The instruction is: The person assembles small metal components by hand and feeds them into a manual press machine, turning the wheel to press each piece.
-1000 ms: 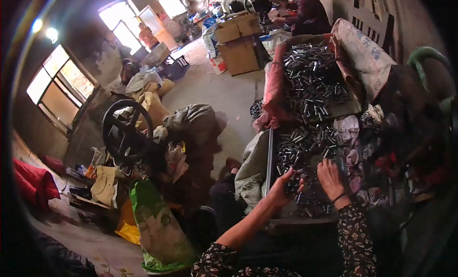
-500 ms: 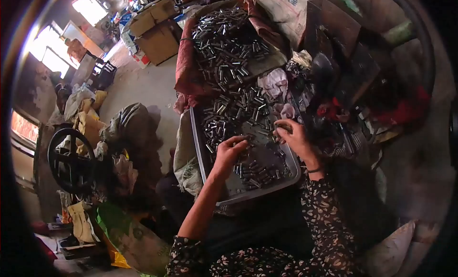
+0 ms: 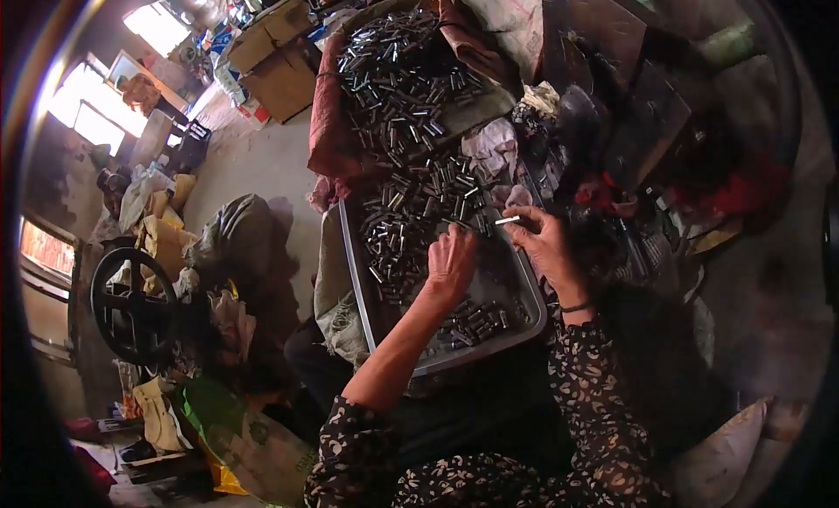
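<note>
Between the thumb and fingers of my right hand [image 3: 544,246] is a short, shiny metal pin [image 3: 507,220], held over the right side of a grey plastic tray [image 3: 352,272]. My left hand [image 3: 452,265] is over the middle of the tray, back upward, with its fingers bent and closed together at the edge of the loose metal pins [image 3: 398,233]. Its fingertips are partly hidden, so what they grip cannot be made out. A smaller group of pins [image 3: 476,320] lies at the tray's near end, partly behind my left wrist.
Beyond the tray, a reddish sack [image 3: 328,128] lies open with many more pins spilling toward me. Pinkish cloth [image 3: 491,149] lies at the tray's right. Dark metal machinery [image 3: 647,114] stands to the right, a black handwheel [image 3: 133,305] to the left, and cardboard boxes [image 3: 275,71] farther back.
My left hand has moved right and slightly away from me, toward my right hand. The pin in my right hand now shows clearly, catching the light. The view has shifted slightly.
</note>
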`<state>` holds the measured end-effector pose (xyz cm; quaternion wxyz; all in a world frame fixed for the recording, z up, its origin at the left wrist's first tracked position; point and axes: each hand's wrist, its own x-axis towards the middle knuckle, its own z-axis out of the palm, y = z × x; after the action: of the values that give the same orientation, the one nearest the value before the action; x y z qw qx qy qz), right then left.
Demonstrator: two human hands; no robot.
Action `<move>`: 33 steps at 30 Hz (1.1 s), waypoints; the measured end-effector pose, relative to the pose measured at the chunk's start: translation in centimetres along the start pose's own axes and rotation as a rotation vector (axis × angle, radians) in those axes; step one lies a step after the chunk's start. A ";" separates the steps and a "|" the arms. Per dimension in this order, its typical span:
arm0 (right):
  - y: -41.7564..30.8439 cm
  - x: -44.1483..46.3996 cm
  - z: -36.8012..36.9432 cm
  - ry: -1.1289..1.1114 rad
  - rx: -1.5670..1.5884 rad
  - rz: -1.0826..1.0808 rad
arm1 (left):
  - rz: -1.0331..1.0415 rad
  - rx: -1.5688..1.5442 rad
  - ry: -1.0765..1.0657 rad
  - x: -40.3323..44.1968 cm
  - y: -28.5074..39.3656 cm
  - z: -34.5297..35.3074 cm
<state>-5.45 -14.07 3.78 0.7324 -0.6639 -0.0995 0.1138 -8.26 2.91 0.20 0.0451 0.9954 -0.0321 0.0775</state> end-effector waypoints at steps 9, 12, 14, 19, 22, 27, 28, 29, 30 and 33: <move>0.2 0.0 0.1 0.021 0.076 -0.053 | -0.166 -0.223 -0.244 -0.8 0.7 -1.1; -0.1 -0.2 0.5 0.043 -0.065 -0.063 | -0.102 -0.299 -0.123 -1.7 1.0 0.8; 0.3 -0.1 0.9 0.044 -0.181 -0.253 | -0.078 -0.086 -0.123 -1.7 1.7 1.1; 2.1 0.2 0.4 -0.067 -0.219 -0.063 | -0.088 -0.027 -0.137 -1.5 2.3 0.7; 1.3 -0.5 0.9 -0.066 -0.323 -0.176 | -0.139 -0.397 -0.174 -1.4 0.9 0.4; 1.4 -0.7 1.1 -0.023 -0.360 -0.140 | -0.465 -1.447 -0.335 -2.5 -0.7 -3.8; 1.6 -0.6 1.0 -0.026 -0.360 -0.144 | -0.466 -1.447 -0.329 -2.5 -1.0 -3.7; 1.8 -0.5 0.9 -0.033 -0.403 -0.222 | -0.490 -1.510 -0.395 -2.5 -1.3 -3.6; 1.9 -0.5 0.9 -0.040 -0.445 -0.301 | -0.514 -1.572 -0.463 -2.6 -1.5 -3.4; 2.1 -0.4 1.1 -0.056 -0.434 -0.311 | -0.479 -1.636 -0.469 -2.8 -1.7 -2.6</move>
<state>-6.27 -12.98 1.81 0.5784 -0.7789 -0.2424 -0.0057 -11.25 5.03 2.13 0.7505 0.6216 0.1233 -0.1877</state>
